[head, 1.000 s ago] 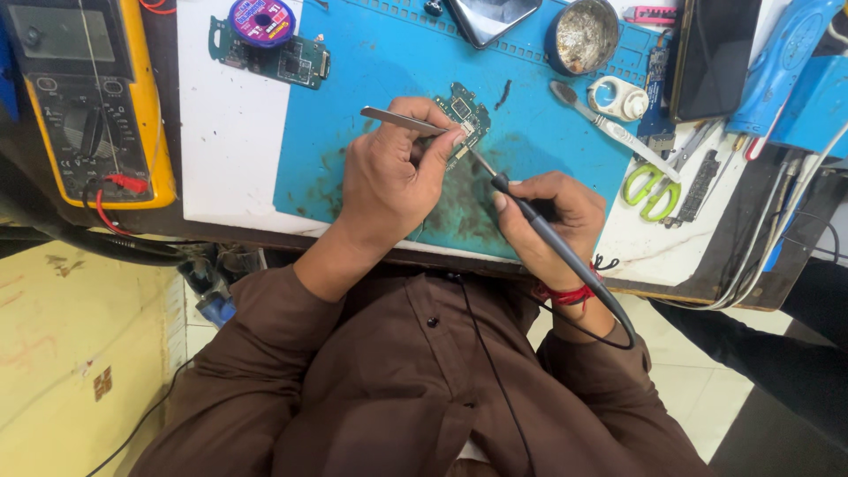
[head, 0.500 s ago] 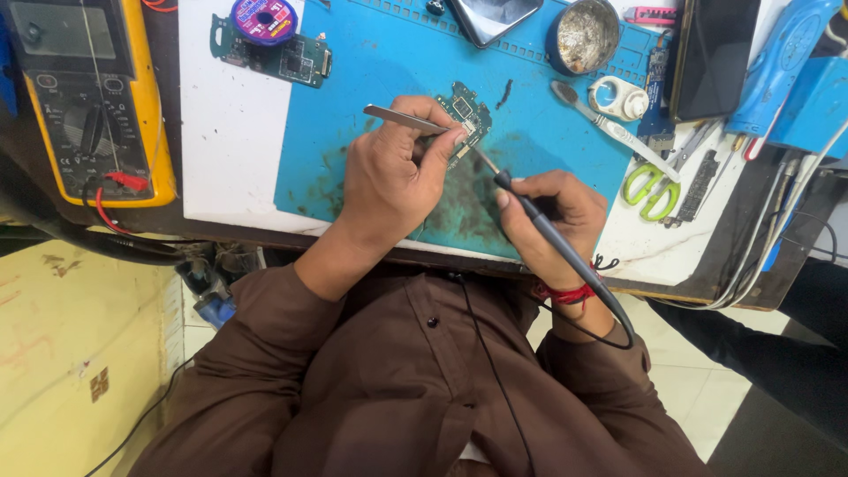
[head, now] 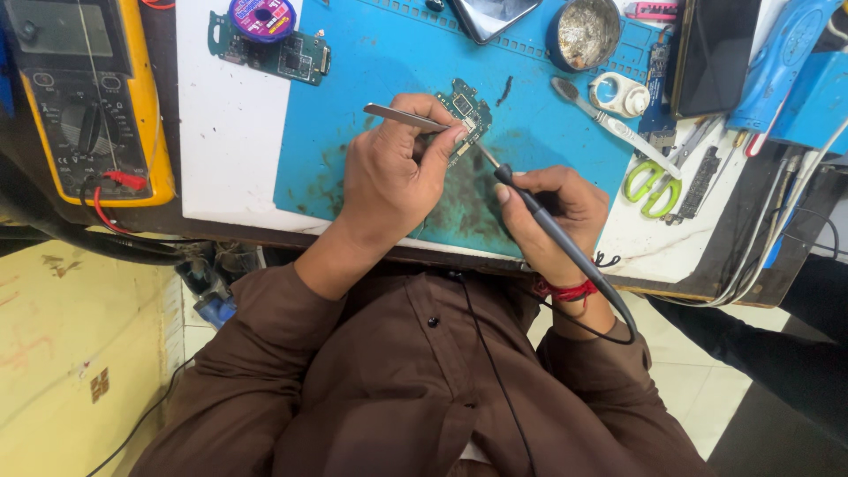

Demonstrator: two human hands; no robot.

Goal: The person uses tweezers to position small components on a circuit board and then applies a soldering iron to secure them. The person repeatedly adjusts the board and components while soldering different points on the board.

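Observation:
A small green circuit board (head: 465,109) lies on a blue work mat (head: 371,97). My left hand (head: 393,181) grips metal tweezers (head: 402,117), whose tips reach toward the board. My right hand (head: 556,216) holds a black soldering iron (head: 548,221) like a pen, its tip touching the board's lower edge. The iron's cable loops back past my right wrist, which wears a red thread band. Both hands rest on the mat close to each other.
A yellow multimeter (head: 84,97) with red lead sits at left. A second circuit board (head: 278,53) with a purple wire spool (head: 261,18) lies at the back. A round tin (head: 583,34), green-handled scissors (head: 649,181), a dark phone (head: 711,53) and blue tools crowd the right side.
The hands stay almost still on the board. The tweezers have shifted very slightly.

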